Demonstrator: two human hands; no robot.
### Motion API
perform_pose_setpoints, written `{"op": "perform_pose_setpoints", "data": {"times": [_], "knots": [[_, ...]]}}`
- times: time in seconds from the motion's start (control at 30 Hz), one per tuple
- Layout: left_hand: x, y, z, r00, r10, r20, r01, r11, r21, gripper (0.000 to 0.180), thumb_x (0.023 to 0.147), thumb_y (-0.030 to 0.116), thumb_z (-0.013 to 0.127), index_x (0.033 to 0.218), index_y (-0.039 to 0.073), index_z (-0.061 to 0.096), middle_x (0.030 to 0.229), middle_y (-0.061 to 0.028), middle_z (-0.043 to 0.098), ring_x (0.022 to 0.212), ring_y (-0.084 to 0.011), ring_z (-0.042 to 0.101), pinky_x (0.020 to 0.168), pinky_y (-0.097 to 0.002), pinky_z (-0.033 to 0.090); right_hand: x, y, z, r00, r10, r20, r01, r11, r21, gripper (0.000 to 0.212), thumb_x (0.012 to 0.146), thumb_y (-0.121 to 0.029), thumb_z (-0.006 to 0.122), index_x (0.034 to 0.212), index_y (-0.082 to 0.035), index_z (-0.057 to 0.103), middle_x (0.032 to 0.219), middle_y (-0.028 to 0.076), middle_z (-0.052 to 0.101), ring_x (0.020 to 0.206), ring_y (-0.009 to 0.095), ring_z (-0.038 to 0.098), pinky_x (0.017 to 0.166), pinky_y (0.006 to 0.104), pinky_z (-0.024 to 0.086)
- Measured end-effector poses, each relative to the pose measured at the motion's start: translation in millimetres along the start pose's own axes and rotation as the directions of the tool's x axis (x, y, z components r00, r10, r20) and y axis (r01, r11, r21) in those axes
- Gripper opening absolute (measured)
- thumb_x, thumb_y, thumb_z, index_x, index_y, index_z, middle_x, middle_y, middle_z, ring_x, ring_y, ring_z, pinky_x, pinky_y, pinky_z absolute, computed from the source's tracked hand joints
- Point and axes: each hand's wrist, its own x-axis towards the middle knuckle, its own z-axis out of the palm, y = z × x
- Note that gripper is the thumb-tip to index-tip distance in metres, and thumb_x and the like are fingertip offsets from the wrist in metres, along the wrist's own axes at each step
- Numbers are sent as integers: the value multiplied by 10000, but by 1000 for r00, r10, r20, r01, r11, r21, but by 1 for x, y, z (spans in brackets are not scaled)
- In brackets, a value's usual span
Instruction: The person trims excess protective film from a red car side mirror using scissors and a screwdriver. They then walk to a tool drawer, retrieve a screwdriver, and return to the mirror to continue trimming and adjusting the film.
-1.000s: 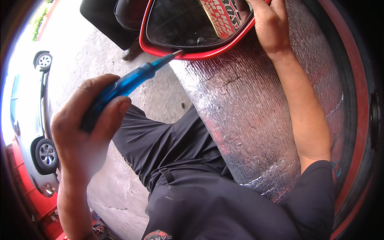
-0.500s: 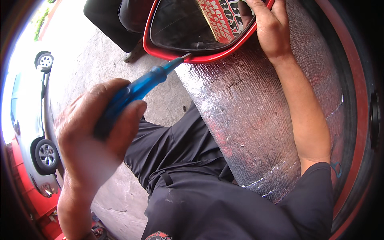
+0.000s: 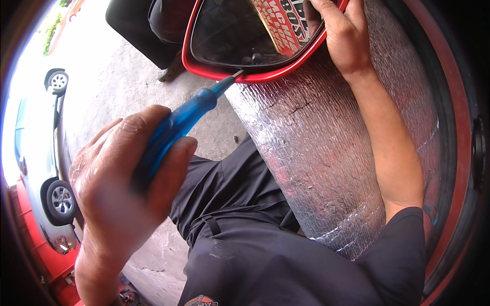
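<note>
A screwdriver (image 3: 186,115) with a translucent blue handle is wrapped in the fingers of my left hand (image 3: 122,173). Its short metal tip meets the lower edge of a red-framed car side mirror (image 3: 229,48), in the gap between the dark glass and the red rim. Lettering and a red panel reflect in the glass. My right hand (image 3: 349,43) grips the mirror's right side, thumb over the rim; its other fingers are partly hidden. The top of the mirror lies outside the picture.
Silvery, crinkled foil sheeting (image 3: 316,153) spreads under the mirror and my right arm. Red and black curved edging (image 3: 457,153) runs along the right. A dark-clothed person's shoe (image 3: 166,74) rests on the concrete floor (image 3: 127,76). A parked car (image 3: 46,153) stands far left.
My left hand has shifted slightly right, and the screwdriver's handle has swung a little to the right with it. The tip stays at the mirror's lower rim. My right hand keeps its hold.
</note>
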Motion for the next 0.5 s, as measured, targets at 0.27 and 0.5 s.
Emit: {"op": "perform_pose_setpoints", "data": {"times": [0.27, 0.5], "knots": [[11, 1, -10, 991, 110, 79, -120, 984, 131, 327, 832, 80, 825, 1117, -30, 708, 875, -159, 719, 704, -217, 680, 668, -333, 533, -2, -4, 3, 1000, -11, 14, 10, 999, 37, 473, 1016, -74, 519, 1462, -15, 373, 1208, 49, 542, 986, 92, 531, 843, 250, 476], [8, 10, -9, 989, -37, 146, 38, 999, -8, 282, 901, 118, 779, 1118, -38, 691, 779, -117, 663, 644, -154, 616, 600, -292, 480, -2, 2, 3, 998, -52, 23, 51, 998, 33, 488, 1019, -66, 508, 1477, -9, 351, 1240, 57, 543, 999, 98, 525, 867, 257, 467]]}}
